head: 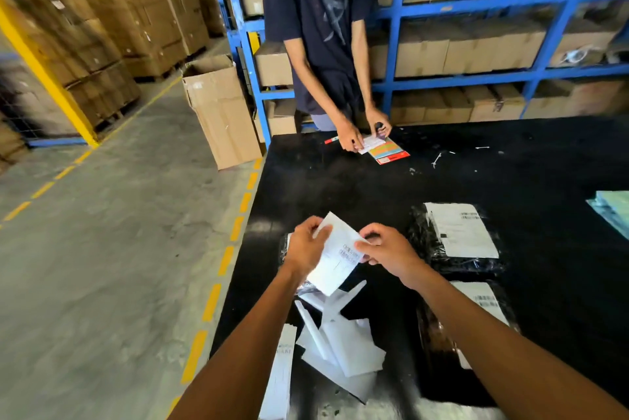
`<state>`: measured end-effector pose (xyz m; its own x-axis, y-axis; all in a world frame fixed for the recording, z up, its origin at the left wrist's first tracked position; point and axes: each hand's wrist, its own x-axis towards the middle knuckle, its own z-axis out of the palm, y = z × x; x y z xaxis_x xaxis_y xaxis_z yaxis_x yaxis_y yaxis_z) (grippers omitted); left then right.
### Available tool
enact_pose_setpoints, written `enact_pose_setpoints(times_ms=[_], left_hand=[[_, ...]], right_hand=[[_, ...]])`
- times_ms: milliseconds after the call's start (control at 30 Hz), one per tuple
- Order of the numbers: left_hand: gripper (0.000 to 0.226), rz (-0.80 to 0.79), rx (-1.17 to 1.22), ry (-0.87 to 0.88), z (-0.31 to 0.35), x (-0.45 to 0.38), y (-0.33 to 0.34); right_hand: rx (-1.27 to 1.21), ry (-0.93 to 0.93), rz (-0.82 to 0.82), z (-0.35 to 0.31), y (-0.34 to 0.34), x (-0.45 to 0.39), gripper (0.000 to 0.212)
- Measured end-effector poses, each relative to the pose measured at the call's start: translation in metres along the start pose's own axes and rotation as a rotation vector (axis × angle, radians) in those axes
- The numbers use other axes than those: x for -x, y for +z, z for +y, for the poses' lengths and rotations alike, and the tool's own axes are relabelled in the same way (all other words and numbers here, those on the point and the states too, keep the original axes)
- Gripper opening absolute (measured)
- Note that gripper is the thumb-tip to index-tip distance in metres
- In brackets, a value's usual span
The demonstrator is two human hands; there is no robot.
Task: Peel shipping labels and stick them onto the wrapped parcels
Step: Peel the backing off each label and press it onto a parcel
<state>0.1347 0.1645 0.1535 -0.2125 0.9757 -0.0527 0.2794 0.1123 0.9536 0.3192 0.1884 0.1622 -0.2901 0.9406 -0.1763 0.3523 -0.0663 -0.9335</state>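
A white shipping label (335, 258) with small printed barcodes is held up above the black table (340, 188). My left hand (306, 247) pinches its upper left edge and my right hand (386, 251) pinches its right edge. Under the label lies a black wrapped parcel (284, 249), mostly hidden by my hands. A second black wrapped parcel (422, 239) with a label stuck on top lies to the right. A third labelled parcel (439, 334) sits under my right forearm.
Loose white backing sheets (343, 341) are piled near the table's front edge, beside a stack of labels (282, 372). Across the table a person (320, 45) handles a colourful packet (388, 149). An open cardboard box (221, 113) stands on the floor; blue racking (476, 11) is behind.
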Motion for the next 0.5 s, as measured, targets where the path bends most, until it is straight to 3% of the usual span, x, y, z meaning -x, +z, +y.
enact_pose_setpoints(times_ms=[100,200,300,500], left_hand=[[0.019,0.039,-0.132,0.109,0.003,-0.009,0.004],[0.018,0.009,-0.220,0.197,0.008,-0.013,0.004],[0.017,-0.016,-0.296,0.246,0.019,-0.012,0.000],[0.020,-0.027,-0.434,0.277,0.021,-0.015,-0.009]], right_hand=[[0.076,-0.035,-0.104,-0.002,-0.005,-0.002,0.007],[0.044,-0.071,-0.077,-0.009,-0.010,-0.002,0.006],[0.016,-0.077,-0.046,-0.018,-0.014,-0.001,0.013],[0.051,-0.104,-0.154,-0.024,-0.016,0.002,0.015]])
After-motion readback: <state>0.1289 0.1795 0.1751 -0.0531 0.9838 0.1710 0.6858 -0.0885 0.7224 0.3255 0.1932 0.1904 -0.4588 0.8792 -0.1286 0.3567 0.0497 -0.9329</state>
